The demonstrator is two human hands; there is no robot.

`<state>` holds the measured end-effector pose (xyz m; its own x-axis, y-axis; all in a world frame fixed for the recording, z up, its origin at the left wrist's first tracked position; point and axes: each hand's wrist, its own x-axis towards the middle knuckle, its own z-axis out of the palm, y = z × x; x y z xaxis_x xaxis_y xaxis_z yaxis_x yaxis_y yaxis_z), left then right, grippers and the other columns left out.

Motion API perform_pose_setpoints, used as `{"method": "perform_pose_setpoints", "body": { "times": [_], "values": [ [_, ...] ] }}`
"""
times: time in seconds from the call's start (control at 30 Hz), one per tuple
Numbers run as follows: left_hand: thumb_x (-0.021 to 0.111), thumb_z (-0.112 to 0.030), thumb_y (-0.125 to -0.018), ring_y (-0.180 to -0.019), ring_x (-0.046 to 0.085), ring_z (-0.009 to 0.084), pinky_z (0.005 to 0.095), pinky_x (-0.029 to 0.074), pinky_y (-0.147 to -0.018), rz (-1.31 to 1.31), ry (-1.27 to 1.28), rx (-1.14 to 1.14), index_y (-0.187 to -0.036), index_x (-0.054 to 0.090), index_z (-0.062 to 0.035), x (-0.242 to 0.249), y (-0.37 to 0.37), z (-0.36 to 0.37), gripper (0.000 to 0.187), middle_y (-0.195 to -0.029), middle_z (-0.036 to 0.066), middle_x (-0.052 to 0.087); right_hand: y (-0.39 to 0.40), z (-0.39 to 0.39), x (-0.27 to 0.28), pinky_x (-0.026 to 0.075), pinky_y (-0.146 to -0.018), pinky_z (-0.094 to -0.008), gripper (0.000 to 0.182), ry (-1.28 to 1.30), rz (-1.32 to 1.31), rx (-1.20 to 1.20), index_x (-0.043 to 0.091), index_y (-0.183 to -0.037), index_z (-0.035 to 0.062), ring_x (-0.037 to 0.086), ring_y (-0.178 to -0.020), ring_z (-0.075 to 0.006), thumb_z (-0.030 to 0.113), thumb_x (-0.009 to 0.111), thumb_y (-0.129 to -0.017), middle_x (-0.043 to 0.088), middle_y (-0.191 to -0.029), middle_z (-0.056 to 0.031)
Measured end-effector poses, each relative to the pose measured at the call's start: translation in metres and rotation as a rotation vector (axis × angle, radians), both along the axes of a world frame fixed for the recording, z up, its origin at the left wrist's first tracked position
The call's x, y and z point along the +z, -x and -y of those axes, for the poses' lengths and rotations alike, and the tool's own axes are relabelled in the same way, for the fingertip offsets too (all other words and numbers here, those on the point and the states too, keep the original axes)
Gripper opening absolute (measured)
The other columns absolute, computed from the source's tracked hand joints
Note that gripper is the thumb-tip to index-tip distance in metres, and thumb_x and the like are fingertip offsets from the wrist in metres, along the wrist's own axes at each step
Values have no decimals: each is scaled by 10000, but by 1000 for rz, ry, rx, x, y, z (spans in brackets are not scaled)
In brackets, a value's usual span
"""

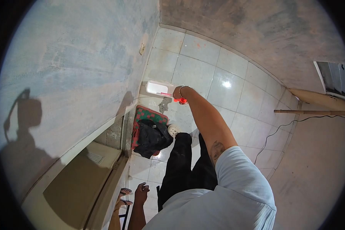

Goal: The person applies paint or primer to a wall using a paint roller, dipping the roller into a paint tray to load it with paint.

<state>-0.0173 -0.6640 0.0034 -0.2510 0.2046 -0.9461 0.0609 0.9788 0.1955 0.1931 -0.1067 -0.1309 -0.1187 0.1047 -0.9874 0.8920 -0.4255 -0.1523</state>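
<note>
Just left of the right hand (178,93), at upper centre, is a white rectangular tray (156,88), and below it in the frame a black crumpled cloth (153,138) lies on a red-green checked mat (150,112).

Seemingly a home, by its tiled floor (195,73), patchy walls (84,42) and mat (152,113).

Black cloth (154,138) was just bunched up on a checkered mat (152,114), and a cable (280,126) snaked near a pole (310,112).
</note>
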Motion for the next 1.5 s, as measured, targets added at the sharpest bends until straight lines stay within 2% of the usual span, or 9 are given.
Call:
{"method": "perform_pose_setpoints", "body": {
  "times": [0.3, 0.63, 0.8, 0.97, 1.17, 1.3, 1.4, 1.47, 1.5],
  "values": [
    [605, -200, -919, -874, 680, 177, 292, 500, -687, 4, 2, 4, -1312, 499, -21, -1, -4, 0, 445, -1076, 113, 671, -13, 2, 35, 454, -405, -340, 174, -52, 13, -9, 555, -961, 46, 594, -535, -208, 141, 480, -836, 583, -705, -117],
    [606, -225, -930, -881, 672, 169, 287, 493, -696, 2, -29, 2, -1312, 500, -28, 0, -8, 2, 443, -1078, 109, 668, -7, 11, -5, 477, -410, -337, 305, -30, -78, 69, 572, -1097, 42, 591, -533, -212, 102, 608, -800, 583, -746, -123],
    [607, -227, -929, -882, 672, 177, 288, 490, -696, 18, 2, 24, -1317, 498, -29, -11, -9, 14, 449, -1079, 105, 667, -25, -20, 37, 498, -442, -345, 189, -2, 20, -37, 584, -965, 14, 581, -559, -254, 53, 594, -779, 588, -878, -167],
    [601, -215, -929, -884, 676, 174, 292, 494, -698, 22, -7, -18, -1321, 495, -27, -6, -18, -1, 448, -1077, 105, 672, -25, -30, 40, 489, -434, -344, 132, -5, 4, 8, 584, -882, 10, 584, -560, -249, 59, 602, -761, 585, -822, -157],
    [598, -199, -928, -878, 680, 169, 290, 499, -705, 14, -21, -29, -1318, 497, -26, -9, -13, -1, 438, -1079, 104, 678, -13, -21, -1, 451, -411, -351, 251, 16, -12, 87, 583, -1010, 6, 573, -488, -210, 96, 597, -775, 568, -721, -136],
    [625, -250, -915, -838, 667, 157, 284, 487, -701, -18, -14, 24, -1291, 525, -3, -9, -7, 8, 461, -957, 120, 673, -9, 4, -16, 510, -499, -410, 267, -35, -57, 119, 627, -1029, -11, 646, -639, -282, 59, 528, -792, 635, -925, -194],
    [602, -192, -928, -869, 683, 167, 282, 499, -688, 1, 50, -7, -1305, 506, -31, -13, -6, 13, 421, -1077, 105, 682, -15, 23, -28, 546, -601, -452, 315, -65, -68, 193, 657, -1078, 10, 682, -751, -313, 113, 528, -810, 670, -1012, -190],
    [613, -222, -920, -870, 681, 173, 292, 502, -723, -3, 29, -25, -1291, 519, -14, -11, -10, 10, 436, -1013, 119, 682, -25, 22, -11, 523, -536, -441, 217, -273, -221, 605, 672, -762, -13, 670, -625, -284, 173, 568, -803, 667, -740, -193],
    [623, -252, -912, -871, 680, 180, 302, 505, -758, -5, 10, -40, -1277, 533, 3, -11, -12, 8, 454, -949, 133, 682, -31, 24, 4, 533, -597, -433, 278, -237, -120, 478, 678, -718, -21, 680, -634, -272, 218, 566, -806, 688, -742, -185]
  ]
}}
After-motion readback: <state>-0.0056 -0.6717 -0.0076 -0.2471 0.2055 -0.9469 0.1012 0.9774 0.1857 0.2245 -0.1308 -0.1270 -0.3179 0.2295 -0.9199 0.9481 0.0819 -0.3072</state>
